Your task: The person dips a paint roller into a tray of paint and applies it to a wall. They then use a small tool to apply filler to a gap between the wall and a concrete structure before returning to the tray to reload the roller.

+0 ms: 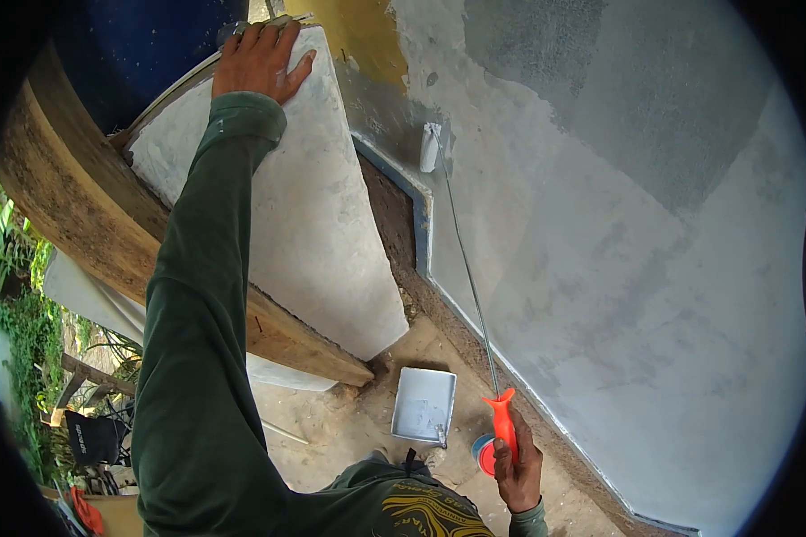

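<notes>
My right hand [518,469] is wrapped around the orange handle of a paint roller [464,242] with a long thin metal rod. Its small white roller head [430,148] touches the grey wall near the corner. At the top, my left hand [260,61] grips the upper edge of a large off-white slab-like panel [304,215], its fingers bent over the edge and its thumb on the near face. What lies behind those fingers is partly hidden. Below on the ground, a paint tray [424,404] holds whitish-grey paint.
The wall [600,295] has patchy grey and whitish paint. Beside my right hand stands a small can with a red top [486,458]. A thick wooden beam [81,197] runs along the left, below a dark blue drum-like surface [143,54]. Plants [27,331] grow at far left.
</notes>
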### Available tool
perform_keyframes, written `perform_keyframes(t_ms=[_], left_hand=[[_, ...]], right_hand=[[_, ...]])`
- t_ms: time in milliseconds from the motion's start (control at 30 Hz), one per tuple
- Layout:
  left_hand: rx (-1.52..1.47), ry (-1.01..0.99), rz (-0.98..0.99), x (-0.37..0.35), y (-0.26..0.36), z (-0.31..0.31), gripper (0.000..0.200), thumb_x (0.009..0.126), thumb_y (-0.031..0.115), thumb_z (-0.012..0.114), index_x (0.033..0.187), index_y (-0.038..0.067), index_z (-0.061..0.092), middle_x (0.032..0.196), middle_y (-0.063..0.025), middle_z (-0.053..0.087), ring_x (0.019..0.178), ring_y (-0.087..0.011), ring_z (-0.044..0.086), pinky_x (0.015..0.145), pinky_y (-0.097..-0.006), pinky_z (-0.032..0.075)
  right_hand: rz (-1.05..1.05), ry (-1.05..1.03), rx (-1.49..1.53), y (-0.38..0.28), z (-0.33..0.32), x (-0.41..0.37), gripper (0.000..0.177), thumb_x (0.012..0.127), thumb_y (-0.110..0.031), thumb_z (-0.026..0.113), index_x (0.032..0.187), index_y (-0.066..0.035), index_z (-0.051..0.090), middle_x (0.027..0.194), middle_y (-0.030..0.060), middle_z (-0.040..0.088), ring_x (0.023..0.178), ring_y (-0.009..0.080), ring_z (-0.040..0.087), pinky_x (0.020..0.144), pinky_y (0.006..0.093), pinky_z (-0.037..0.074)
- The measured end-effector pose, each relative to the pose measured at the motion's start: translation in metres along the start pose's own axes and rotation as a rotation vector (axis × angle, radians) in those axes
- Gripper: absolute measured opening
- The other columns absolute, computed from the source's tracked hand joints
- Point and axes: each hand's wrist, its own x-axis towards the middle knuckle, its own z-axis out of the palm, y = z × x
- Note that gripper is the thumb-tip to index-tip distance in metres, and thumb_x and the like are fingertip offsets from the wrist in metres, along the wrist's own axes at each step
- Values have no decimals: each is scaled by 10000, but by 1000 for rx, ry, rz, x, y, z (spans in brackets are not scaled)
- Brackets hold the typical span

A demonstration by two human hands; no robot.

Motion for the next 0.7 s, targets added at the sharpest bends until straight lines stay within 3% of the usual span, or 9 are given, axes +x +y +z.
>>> perform_keyframes(t_ms=[133, 200, 233, 300, 633, 700], left_hand=[[23, 10, 7, 0, 0, 1, 546, 1014, 556, 552, 1430, 204, 581, 1336, -69, 680, 1244, -261, 635, 1075, -478, 477], [31, 2, 7, 0, 0, 3, 543, 1013, 557, 552, 1427, 207, 584, 1325, -70, 684, 1221, -263, 647, 1068, -477, 483], [21, 17, 10, 0, -1, 4, 541, 1012, 558, 552, 1426, 211, 585, 1310, -71, 690, 1199, -270, 657, 1060, -479, 488], [10, 31, 14, 0, -1, 5, 540, 1011, 559, 551, 1425, 215, 586, 1296, -72, 696, 1178, -276, 666, 1052, -481, 493], [17, 66, 21, 2, 1, -7, 521, 1010, 530, 565, 1379, 169, 637, 1176, -75, 735, 1127, -265, 664, 1005, -442, 511], [21, 56, 29, 2, 0, -9, 516, 1010, 527, 567, 1375, 169, 640, 1166, -79, 737, 1121, -266, 666, 998, -442, 514]], right_hand=[[63, -29, -7, -4, 6, 9, 514, 1044, -168, 592, 1517, -3, 475, 1010, 210, 706, 834, 261, 679, 793, 364, 534], [-9, 15, -2, -2, 14, 16, 513, 1062, -229, 586, 1513, -8, 477, 1274, 271, 672, 1136, 344, 699, 968, 406, 532], [-6, 15, 0, -4, 14, 19, 513, 1062, -229, 586, 1513, -8, 477, 1274, 271, 672, 1136, 344, 699, 968, 406, 532], [85, -45, 35, -13, 14, 27, 514, 1076, -270, 564, 1507, -6, 476, 1458, 284, 568, 1347, 406, 580, 1094, 450, 473], [78, -60, 19, -20, 31, 64, 505, 1066, -260, 563, 1508, -32, 479, 1385, 286, 621, 1279, 466, 609, 1051, 482, 508], [72, -51, 4, -19, 37, 70, 496, 1067, -261, 563, 1508, -48, 485, 1323, 294, 650, 1201, 469, 656, 999, 474, 533]])
